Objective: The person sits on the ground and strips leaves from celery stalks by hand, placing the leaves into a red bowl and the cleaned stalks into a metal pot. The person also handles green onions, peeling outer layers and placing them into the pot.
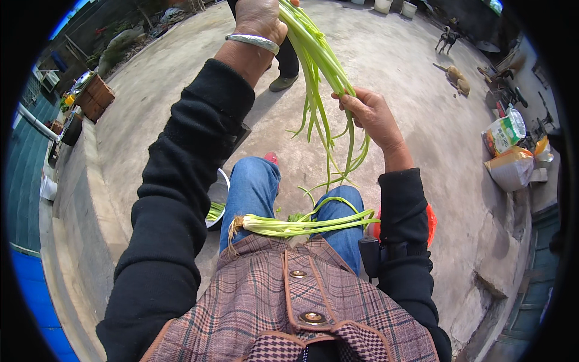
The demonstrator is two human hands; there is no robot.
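Note:
My left hand (260,18), raised at the top edge with a silver bangle (253,41) on its wrist, grips the upper end of a bunch of celery stalks (319,50). The very top of that bunch is cut off by the picture's edge. Lower down, my right hand (372,111) pinches stalks of the same bunch between thumb and fingers. Thin stripped stems dangle below it towards my knees. Across my lap lies another celery bunch (280,226), its brown roots pointing left.
Left of my knee stands a bucket (220,188) with green stalks inside. A red plastic bag (431,224) is beside my right forearm. Another person's shoe (283,83) is ahead. Two dogs, one tan (457,80) and one black (448,40), and several sacks (511,167) are at the right.

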